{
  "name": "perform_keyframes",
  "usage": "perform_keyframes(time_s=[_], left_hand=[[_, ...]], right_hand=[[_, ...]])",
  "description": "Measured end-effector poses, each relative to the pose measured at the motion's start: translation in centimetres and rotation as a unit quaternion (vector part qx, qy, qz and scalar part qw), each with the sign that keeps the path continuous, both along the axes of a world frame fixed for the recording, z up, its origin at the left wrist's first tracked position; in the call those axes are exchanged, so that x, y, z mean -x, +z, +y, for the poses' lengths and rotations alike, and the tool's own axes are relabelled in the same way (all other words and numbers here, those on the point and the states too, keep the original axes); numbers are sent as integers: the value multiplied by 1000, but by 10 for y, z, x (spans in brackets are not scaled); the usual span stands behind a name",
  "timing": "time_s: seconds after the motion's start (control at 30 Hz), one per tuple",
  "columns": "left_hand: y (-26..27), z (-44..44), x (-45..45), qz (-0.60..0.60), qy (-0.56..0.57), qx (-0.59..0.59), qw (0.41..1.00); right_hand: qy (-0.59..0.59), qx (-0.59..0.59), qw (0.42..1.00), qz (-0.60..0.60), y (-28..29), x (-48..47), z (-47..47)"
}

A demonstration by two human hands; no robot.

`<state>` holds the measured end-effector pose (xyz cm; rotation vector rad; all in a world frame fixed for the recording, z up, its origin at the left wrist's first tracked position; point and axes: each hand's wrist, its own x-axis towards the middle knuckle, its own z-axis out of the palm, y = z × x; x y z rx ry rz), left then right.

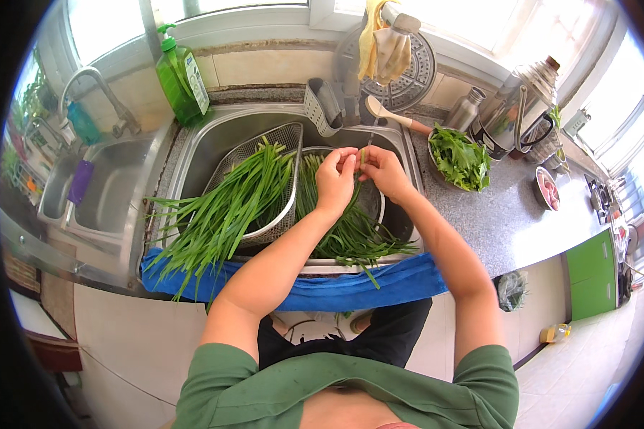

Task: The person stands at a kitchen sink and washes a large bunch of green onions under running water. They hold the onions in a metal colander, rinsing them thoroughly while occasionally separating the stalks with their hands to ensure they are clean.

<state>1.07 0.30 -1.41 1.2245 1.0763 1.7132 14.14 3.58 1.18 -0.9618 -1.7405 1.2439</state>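
Observation:
Both my hands are raised close together over the right side of a steel sink. My left hand (337, 177) has its thumb and fingers pinched near the tip of a green stalk; whether it grips the stalk cannot be told. My right hand (385, 170) pinches that short green stalk (363, 156) between thumb and fingers. Beneath them a bundle of garlic chives (349, 244) lies in a round metal basin (377, 206), its leaves hanging towards the sink's front edge. To the left, more chives (236, 187) lie over a tilted wire-mesh basket (296, 201).
A blue towel (300, 292) lines the sink's front edge. Behind stand a green soap bottle (180, 80) and a grey perforated holder (322, 107). On the right counter are a bowl of leafy greens (459, 158), a wooden spoon (394, 115), a steel flask (464, 110) and a bowl of meat (547, 187).

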Motion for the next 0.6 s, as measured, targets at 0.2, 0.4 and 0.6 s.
perform_keyframes(time_s=[0.2, 0.4, 0.6], left_hand=[[8, -1, 0, -105, -115, 70, 985], [6, -3, -3, -192, -150, 148, 958], [5, -2, -1, -197, -158, 149, 956]], right_hand=[[-41, -108, 990, -84, -11, -8, -7], [-88, -276, 946, -149, -3, -15, -14], [-107, -327, 923, -174, 2, -14, -15]])
